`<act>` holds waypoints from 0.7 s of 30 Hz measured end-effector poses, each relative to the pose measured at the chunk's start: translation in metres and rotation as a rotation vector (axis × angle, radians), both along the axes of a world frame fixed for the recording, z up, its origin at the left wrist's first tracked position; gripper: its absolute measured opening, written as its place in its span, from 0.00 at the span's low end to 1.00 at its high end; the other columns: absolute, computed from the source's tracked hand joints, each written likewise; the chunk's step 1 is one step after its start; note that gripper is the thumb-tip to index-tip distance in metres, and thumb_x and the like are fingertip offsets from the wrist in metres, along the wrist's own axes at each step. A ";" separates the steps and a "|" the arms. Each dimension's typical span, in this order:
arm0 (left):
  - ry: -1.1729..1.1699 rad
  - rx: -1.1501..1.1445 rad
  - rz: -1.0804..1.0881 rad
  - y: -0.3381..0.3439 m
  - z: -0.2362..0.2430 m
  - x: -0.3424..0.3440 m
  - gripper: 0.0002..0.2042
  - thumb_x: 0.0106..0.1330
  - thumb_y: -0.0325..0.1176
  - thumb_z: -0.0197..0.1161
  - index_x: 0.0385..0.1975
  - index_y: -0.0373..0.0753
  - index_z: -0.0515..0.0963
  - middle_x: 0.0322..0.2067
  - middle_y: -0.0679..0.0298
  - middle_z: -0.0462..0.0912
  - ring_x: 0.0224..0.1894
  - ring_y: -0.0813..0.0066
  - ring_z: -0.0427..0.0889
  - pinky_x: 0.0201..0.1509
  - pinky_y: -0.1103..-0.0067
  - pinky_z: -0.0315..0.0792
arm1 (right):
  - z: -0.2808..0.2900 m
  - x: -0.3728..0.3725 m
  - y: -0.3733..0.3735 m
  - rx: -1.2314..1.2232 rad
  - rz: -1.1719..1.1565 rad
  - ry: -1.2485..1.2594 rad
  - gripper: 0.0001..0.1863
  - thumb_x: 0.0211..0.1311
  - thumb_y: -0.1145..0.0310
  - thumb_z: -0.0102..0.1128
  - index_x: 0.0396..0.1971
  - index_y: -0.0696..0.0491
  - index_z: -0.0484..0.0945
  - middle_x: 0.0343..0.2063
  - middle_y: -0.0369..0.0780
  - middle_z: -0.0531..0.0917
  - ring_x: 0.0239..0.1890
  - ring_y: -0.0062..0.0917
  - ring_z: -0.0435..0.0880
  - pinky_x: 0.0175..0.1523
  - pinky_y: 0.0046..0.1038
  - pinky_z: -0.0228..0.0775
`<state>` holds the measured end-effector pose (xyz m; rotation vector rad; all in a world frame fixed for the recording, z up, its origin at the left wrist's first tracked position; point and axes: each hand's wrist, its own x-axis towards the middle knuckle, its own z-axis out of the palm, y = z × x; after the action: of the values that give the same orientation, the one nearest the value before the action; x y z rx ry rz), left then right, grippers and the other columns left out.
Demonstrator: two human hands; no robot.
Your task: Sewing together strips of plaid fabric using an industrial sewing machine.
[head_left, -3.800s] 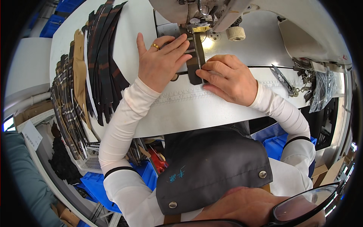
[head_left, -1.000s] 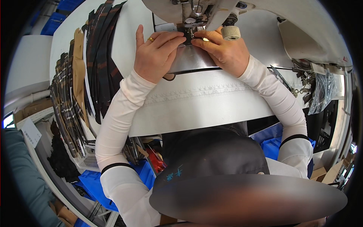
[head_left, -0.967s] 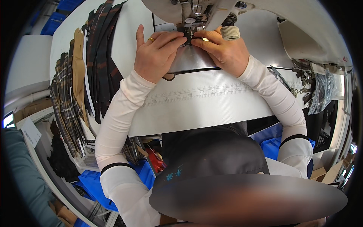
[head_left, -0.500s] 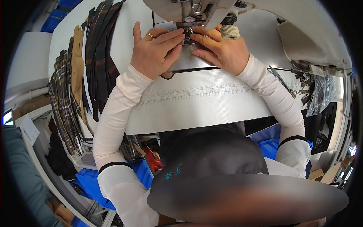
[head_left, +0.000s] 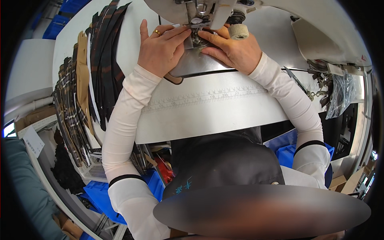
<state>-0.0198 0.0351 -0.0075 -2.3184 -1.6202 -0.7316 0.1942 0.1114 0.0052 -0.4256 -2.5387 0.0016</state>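
Note:
Both of my hands work at the needle area [head_left: 197,37] of a white sewing machine [head_left: 270,9]. My left hand [head_left: 161,51], with a gold ring, lies flat left of the presser foot, fingers stretched toward it and the little finger raised. Just below its palm shows a tan piece [head_left: 174,79] with a dark rounded edge; its kind is unclear. To the right of the foot, my right hand [head_left: 237,50] has index finger and thumb apart, the index tip close to the foot. Its other fingers are partly hidden behind the machine head. Any material under the foot is too small to make out.
Dark and plaid fabric strips [head_left: 105,52] lie in stacks on the left side of the table, beside tan strips [head_left: 82,76]. A printed ruler [head_left: 208,97] runs along the front. Scissors [head_left: 295,80] and a clear plastic bag [head_left: 340,98] are at the right. Blue bins [head_left: 102,198] stand below.
The view has shifted slightly. More of the tan piece shows below my left hand, which has moved a little left. My right hand stays beside the presser foot.

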 end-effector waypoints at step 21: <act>-0.732 0.062 0.576 0.148 -0.027 -0.041 0.10 0.57 0.36 0.61 0.35 0.40 0.80 0.34 0.61 0.83 0.37 0.60 0.79 0.47 0.70 0.69 | 0.009 0.035 -0.001 -0.363 0.022 0.062 0.12 0.54 0.73 0.61 0.39 0.59 0.77 0.40 0.43 0.78 0.43 0.38 0.75 0.47 0.31 0.68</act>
<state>-0.0610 0.1826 -0.0343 -1.4487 -2.3383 -1.5317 0.2290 0.1100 0.0144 -0.5269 -2.4817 0.4825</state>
